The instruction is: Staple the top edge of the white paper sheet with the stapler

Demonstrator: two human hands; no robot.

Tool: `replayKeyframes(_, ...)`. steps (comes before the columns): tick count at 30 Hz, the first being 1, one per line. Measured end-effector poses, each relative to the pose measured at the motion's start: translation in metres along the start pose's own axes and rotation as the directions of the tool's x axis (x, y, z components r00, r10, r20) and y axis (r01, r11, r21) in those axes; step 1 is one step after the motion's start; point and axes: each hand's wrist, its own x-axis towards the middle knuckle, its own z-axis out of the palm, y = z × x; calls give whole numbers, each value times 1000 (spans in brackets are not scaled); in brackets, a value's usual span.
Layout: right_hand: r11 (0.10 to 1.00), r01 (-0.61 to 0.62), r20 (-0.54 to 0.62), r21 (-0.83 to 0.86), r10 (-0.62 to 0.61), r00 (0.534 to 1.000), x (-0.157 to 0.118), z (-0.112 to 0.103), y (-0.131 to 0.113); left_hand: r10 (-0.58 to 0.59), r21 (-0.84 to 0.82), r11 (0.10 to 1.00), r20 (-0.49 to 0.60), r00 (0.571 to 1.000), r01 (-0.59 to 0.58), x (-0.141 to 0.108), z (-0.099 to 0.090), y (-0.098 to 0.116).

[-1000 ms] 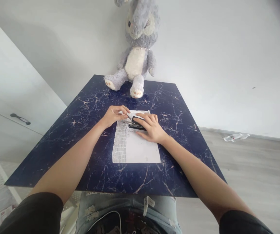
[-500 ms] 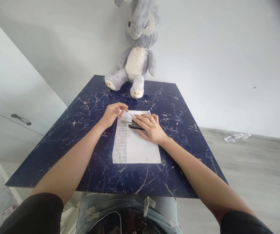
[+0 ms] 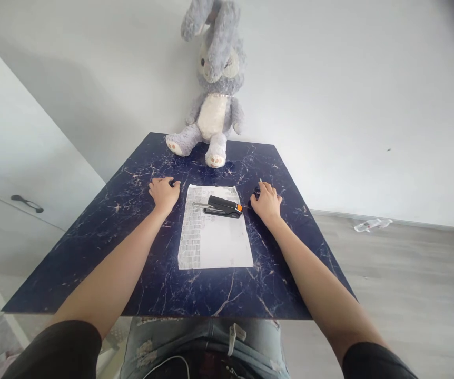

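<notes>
A black stapler point(image 3: 225, 207) with an orange spot at its right end lies on a sheet of paper point(image 3: 227, 247). Its metal part points left, apart from the black body. Print covers the paper's left side and upper part, while the rest is mostly white. My left hand point(image 3: 164, 195) rests on the table left of the paper, with fingers loosely bent and apart and nothing seen in it. On the other side, my right hand point(image 3: 267, 204) rests palm down with spread, slightly bent fingers, touching neither paper nor stapler.
The dark blue marble-patterned table point(image 3: 227, 295) has its near edge at my lap. A grey plush rabbit point(image 3: 213, 105) sits at the far edge against the wall. A white cabinet door with a dark handle point(image 3: 27, 203) stands left. Clear plastic packaging point(image 3: 372, 225) lies on the floor, right.
My right hand has left the stapler and moved right onto the table. My left hand has drawn left, away from the paper. The stapler stays on the paper; the view has shifted slightly.
</notes>
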Motion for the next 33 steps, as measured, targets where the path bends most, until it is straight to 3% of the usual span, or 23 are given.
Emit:
replayKeyframes(11, 996, -43, 40, -75, 46, 998, -1, 1, -6, 80, 97, 991, 96, 992, -90, -4, -2, 2)
replayKeyframes(13, 997, -38, 37, -73, 41, 998, -1, 4, -5, 120, 52, 991, 89, 989, -125, -2, 1, 2)
replayKeyframes(16, 997, -29, 39, -65, 31, 999, 1, 8, -1, 266, -146, 956, 80, 961, -253, 2, 6, 4)
replayKeyframes(19, 1000, 12, -24, 0, -12, 1000, 1, 6, -2, 440, -395, 846, 135, 888, -359, 2, 7, 9)
replayKeyframes(22, 972, 204, -180, 116, -181, 967, -3, -3, -11, 605, -584, 726, 292, 741, -362, -2, 2, 15)
replayKeyframes(24, 887, 416, -213, 201, -375, 902, -8, -9, -20, 684, -669, 668, 378, 624, -327, -7, -2, 19)
replayKeyframes(26, 736, 603, -169, 307, -581, 796, -15, -12, -30, 724, -717, 638, 434, 536, -281, -11, -7, 23)
replayKeyframes(28, 594, 692, -98, 411, -725, 681, -20, -11, -37, 733, -734, 636, 479, 483, -237, -14, -11, 25)
replayKeyframes(30, 533, 698, -34, 479, -783, 621, -23, -8, -41, 730, -735, 645, 510, 456, -211, -15, -14, 26)
replayKeyframes(33, 564, 648, -1, 512, -754, 657, -24, -2, -41, 740, -736, 641, 519, 428, -218, -14, -14, 25)
